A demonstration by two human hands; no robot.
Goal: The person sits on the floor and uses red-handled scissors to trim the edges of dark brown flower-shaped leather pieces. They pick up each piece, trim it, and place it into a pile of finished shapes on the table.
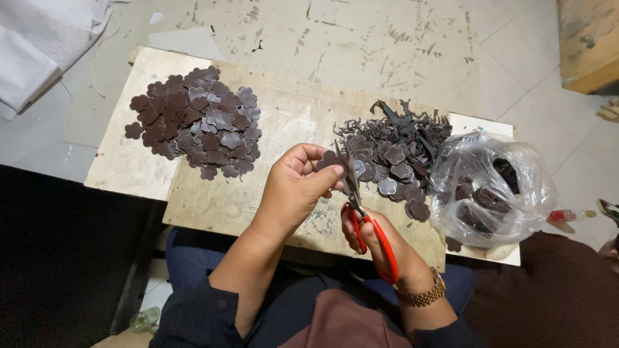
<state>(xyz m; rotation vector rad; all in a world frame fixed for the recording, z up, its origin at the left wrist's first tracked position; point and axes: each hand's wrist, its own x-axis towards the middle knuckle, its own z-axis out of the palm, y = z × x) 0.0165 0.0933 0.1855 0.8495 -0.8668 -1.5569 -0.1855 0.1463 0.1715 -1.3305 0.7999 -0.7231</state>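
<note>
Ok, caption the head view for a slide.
Left hand holds a brown flower-shaped piece while right hand trims it with red-handled scissors.

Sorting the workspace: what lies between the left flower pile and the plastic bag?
In the head view, a second flower pile topped with dark scraps sits between the left pile and bag.

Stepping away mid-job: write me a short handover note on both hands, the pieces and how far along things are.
Left hand pinches one dark flower-shaped piece over the board.
Right hand works red-handled scissors, blades at that piece.
Done: neat pile of flower pieces on the board's left.
Left: mixed pile with scrap strips in the middle, more pieces in the clear plastic bag on the right.
</note>
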